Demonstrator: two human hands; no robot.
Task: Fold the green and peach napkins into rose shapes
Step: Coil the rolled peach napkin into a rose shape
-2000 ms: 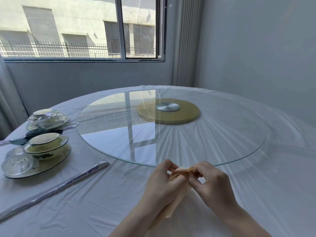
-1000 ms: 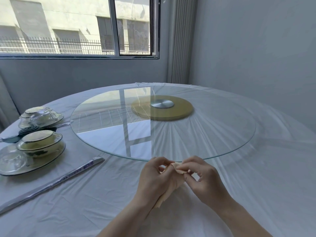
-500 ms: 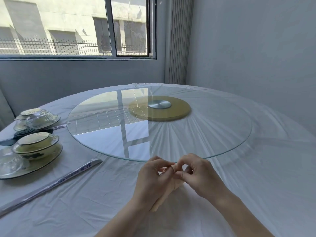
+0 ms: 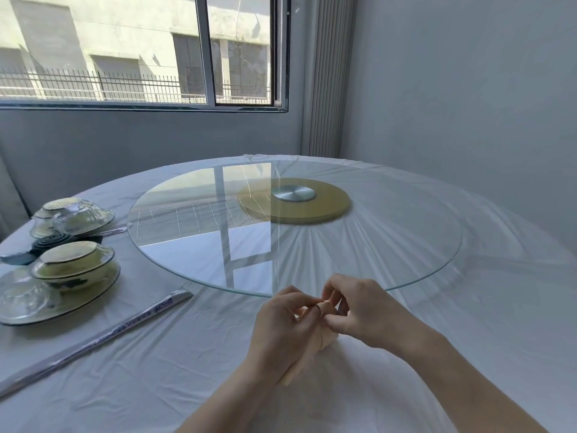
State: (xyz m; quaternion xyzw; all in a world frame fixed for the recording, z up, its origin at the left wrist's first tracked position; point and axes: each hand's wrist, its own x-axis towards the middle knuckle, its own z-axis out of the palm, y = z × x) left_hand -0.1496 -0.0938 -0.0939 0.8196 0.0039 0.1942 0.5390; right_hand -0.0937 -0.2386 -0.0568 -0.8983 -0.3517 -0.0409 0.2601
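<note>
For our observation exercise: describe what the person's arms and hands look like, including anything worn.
The left hand and right hand are bare, ungloved. Both forearms are bare; no sleeve or watch shows. A thin dark ring sits on one finger, seemingly the left hand's.

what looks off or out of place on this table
Nothing spilled or broken. The bowls on the left sit upside down on their plates, and a long silver packet lies diagonally beside them. No green napkin is in view, only the peach napkin.
</note>
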